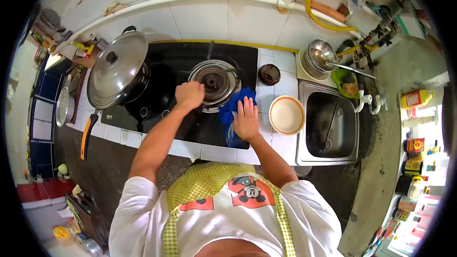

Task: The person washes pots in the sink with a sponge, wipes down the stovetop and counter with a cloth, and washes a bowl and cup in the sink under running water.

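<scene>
My left hand (190, 94) is closed in a fist at the left edge of the gas burner (212, 83). What its fingers hold, if anything, is hidden from above. My right hand (246, 120) lies flat with fingers spread on a crumpled blue cloth (232, 107), pressing it onto the right side of the black glass stove (200, 126). The burner shows a round metal drip tray and a dark burner head in the middle.
A lidded wok (119, 69) with an orange-black handle stands on the left burner. Right of the stove are a dark round lid-like piece (269, 74), a cream bowl (287, 115), stacked bowls with a ladle (321, 57), a green basket (346, 83) and a steel sink (328, 123).
</scene>
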